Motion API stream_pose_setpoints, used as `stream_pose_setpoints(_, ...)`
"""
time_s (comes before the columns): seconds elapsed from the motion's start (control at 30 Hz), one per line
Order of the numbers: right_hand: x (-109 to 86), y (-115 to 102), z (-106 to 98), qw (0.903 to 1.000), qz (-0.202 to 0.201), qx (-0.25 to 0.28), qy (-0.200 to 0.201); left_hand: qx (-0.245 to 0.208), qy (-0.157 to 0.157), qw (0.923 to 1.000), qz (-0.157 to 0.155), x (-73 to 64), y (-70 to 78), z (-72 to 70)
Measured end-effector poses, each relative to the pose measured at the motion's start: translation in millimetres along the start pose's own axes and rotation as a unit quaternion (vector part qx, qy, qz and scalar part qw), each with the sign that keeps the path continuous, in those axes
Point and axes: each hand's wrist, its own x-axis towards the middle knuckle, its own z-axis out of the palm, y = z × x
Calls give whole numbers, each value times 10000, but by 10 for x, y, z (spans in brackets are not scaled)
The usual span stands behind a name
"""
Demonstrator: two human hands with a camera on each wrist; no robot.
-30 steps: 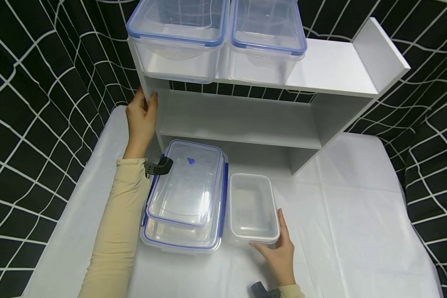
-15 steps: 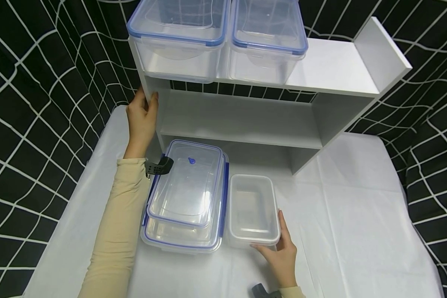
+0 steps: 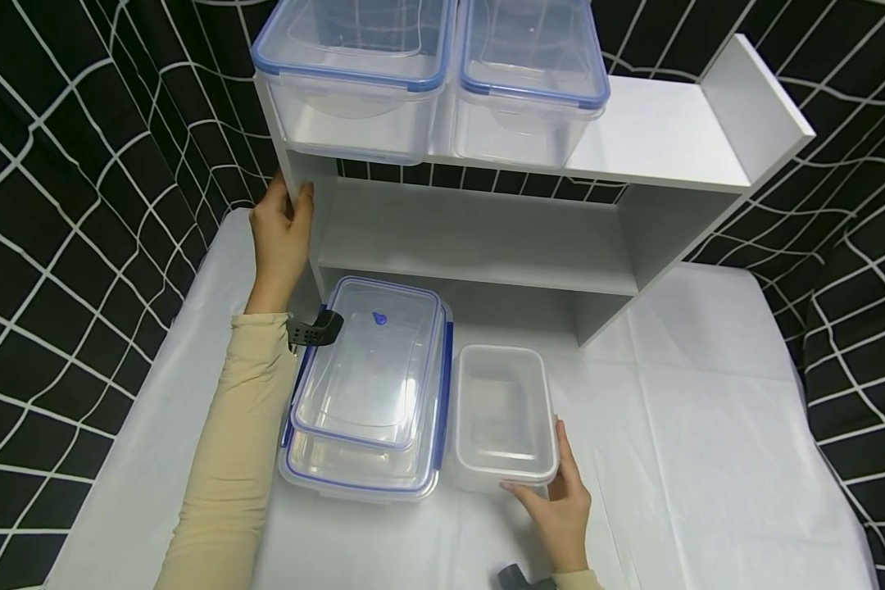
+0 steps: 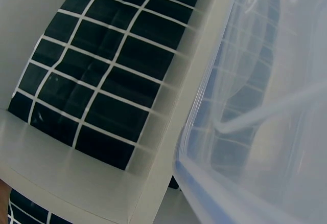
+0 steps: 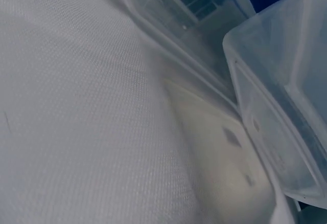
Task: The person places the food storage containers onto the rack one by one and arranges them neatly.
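My left hand [image 3: 280, 242] grips the left side panel of a white shelf unit [image 3: 472, 233], thumb on the inner face and fingers outside. At the lower middle, my right hand [image 3: 556, 512] holds a translucent rectangular food container [image 3: 505, 414] by its near right corner. Its thumb lies on the near side and its fingers along the right side. The container is also in the right wrist view [image 5: 281, 96]. Just left of it, a clear box with a blue-trimmed lid [image 3: 369, 360] lies on a larger clear lidded box [image 3: 354, 471].
Two tall clear bins, one left [image 3: 350, 90] and one right [image 3: 531, 90], with blue-rimmed lids stand on the unit's top shelf. A white cloth [image 3: 708, 459] covers the table. Black grid-patterned fabric [image 3: 66, 246] hangs around it.
My right hand and the food container have shifted slightly to the right, widening the gap to the stacked boxes. My left hand keeps its place on the shelf panel.
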Motion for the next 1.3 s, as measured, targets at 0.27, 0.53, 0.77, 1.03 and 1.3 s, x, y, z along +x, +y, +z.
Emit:
stream_pose_setpoints(0.27,6,44,6,9990,-361,240,113,47,-3,10000,-9,0,-3,1)
stream_pose_setpoints(0.53,21,-51,-24,9990,-136,287,310,1,4,10000,32,-7,7,-2)
stream_pose_setpoints(0.77,61,-166,-38,9957,-310,665,571,-40,-7,10000,9,-4,2,-1)
stream_pose_setpoints(1.03,144,-349,-25,9837,-494,1429,976,-5,-4,10000,28,-7,-3,-1)
stream_pose_setpoints(1.3,209,-490,-56,9748,-822,1700,1185,10,7,10000,0,-10,7,1)
